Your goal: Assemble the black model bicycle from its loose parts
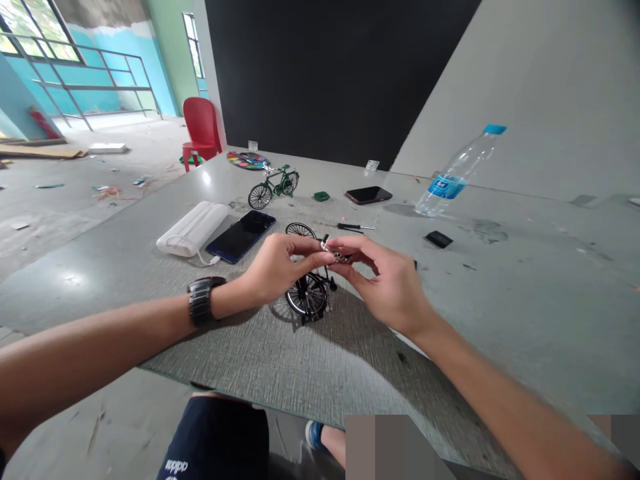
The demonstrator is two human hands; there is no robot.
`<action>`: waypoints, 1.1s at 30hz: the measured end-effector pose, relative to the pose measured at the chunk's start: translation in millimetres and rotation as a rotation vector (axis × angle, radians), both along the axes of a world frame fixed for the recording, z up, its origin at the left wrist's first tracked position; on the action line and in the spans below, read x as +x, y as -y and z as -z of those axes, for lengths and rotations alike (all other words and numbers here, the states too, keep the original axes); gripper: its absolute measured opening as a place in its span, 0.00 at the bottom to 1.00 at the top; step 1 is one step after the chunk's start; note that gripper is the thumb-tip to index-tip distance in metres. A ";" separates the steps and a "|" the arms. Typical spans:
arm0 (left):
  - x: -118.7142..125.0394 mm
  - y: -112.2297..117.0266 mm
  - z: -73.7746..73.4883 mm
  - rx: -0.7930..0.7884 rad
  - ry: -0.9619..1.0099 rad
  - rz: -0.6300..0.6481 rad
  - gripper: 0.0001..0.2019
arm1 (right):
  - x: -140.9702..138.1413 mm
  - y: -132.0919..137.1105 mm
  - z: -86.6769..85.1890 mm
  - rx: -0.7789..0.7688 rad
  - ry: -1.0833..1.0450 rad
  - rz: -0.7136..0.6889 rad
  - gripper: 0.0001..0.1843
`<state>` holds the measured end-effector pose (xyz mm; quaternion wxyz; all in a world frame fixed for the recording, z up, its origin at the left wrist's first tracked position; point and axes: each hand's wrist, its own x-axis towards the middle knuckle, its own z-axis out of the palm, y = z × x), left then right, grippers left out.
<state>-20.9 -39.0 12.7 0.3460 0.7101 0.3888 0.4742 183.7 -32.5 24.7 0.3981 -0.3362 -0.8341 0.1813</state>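
Observation:
In the middle of the table a black model bicycle (306, 293) with thin-spoked wheels is partly covered by my fingers. Just above its frame, a small silvery metal part (341, 257) is pinched between both hands; whether it is joined to the bicycle cannot be made out. My left hand (285, 267) grips from the left with thumb and forefinger, and a black watch (204, 300) is on that wrist. From the right, my right hand (390, 277) closes its thumb and fingers on the same part. A small black screwdriver (350, 227) lies just beyond the hands.
A green model bicycle (276, 185) stands farther back, near a paint palette (245, 160). Left lie a white power bank (193, 229) and a cabled phone (243, 237). Another phone (369, 195), a green piece (321, 196), a black piece (439, 239) and a tilted water bottle (447, 187) are beyond.

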 end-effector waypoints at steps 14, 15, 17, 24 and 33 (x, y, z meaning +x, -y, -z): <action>-24.9 -24.2 -1.5 0.063 -0.646 -0.290 0.36 | 3.5 -4.7 -5.1 -0.527 -0.422 -0.044 0.19; -24.0 -22.4 -0.1 0.045 -0.657 -0.278 0.39 | 3.4 -5.4 -5.4 -0.572 -0.456 -0.053 0.19; -21.9 -18.9 0.9 0.047 -0.686 -0.283 0.43 | 3.2 -6.0 -6.5 -0.632 -0.507 -0.060 0.18; -23.9 -18.5 -0.8 0.055 -0.720 -0.278 0.50 | 3.2 -3.2 -12.4 -0.636 -0.587 -0.053 0.21; -24.4 -29.9 9.6 -0.016 -0.392 -0.095 0.32 | 3.5 -3.9 -11.4 -0.661 -0.528 -0.096 0.13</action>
